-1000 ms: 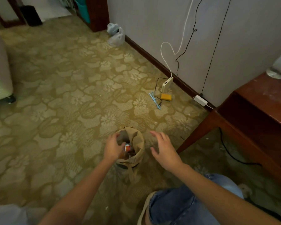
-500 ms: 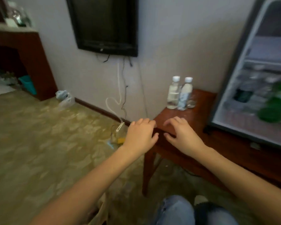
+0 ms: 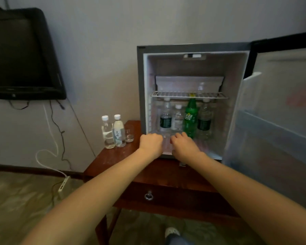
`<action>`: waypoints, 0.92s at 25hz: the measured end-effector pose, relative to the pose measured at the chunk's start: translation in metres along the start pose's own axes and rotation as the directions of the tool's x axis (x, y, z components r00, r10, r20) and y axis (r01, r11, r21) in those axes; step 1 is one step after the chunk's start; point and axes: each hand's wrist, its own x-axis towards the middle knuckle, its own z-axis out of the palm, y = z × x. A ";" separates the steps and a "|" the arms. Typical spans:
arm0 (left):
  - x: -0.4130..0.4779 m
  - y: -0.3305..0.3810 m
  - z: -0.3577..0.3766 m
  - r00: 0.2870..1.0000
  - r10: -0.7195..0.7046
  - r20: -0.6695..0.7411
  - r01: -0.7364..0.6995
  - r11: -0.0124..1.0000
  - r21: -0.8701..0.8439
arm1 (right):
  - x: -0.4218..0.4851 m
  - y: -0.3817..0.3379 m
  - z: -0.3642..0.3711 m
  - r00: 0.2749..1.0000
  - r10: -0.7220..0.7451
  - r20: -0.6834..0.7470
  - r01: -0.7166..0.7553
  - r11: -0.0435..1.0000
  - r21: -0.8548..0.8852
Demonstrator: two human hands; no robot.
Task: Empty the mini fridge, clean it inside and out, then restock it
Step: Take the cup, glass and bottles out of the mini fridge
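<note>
The mini fridge [image 3: 193, 48] stands on a wooden table with its door [image 3: 276, 121] swung open to the right. Under its wire shelf [image 3: 189, 94] stand a green soda bottle [image 3: 190, 119] and three water bottles [image 3: 165, 117]. Both my hands reach into the fridge's lower front. My left hand [image 3: 151, 145] has its fingers curled under and out of sight. My right hand [image 3: 185, 145] is just beside it, fingers loosely bent toward the base of the bottles, with nothing seen in it.
Two water bottles [image 3: 113, 131] and a small glass [image 3: 129, 134] stand on the wooden table [image 3: 113, 160] left of the fridge. The table has a drawer with a ring pull [image 3: 148, 196]. A TV [image 3: 23, 55] hangs on the wall at left; cables and a power strip [image 3: 64, 186] lie below.
My view swung up from a paper bag on the carpet to the open fridge. Both hands left the bag and moved forward into the fridge's lower compartment.
</note>
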 end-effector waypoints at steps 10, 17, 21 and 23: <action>0.095 -0.002 0.039 0.975 0.045 0.219 0.008 0.972 -0.234 | 0.032 0.054 0.032 1.000 0.010 0.009 -0.008 0.984 -0.175; 0.177 0.012 0.075 0.945 -0.302 0.127 0.237 0.363 -0.901 | 0.054 0.080 0.062 0.990 0.075 0.122 -0.066 0.995 -0.075; 0.200 0.025 0.092 0.903 -0.396 0.165 0.272 0.229 -0.935 | 0.056 0.093 0.082 0.986 0.123 0.115 -0.128 0.991 0.040; 0.212 0.024 0.101 0.884 -0.453 0.117 0.222 0.186 -0.957 | 0.058 0.092 0.088 0.991 0.111 0.071 -0.118 0.988 0.096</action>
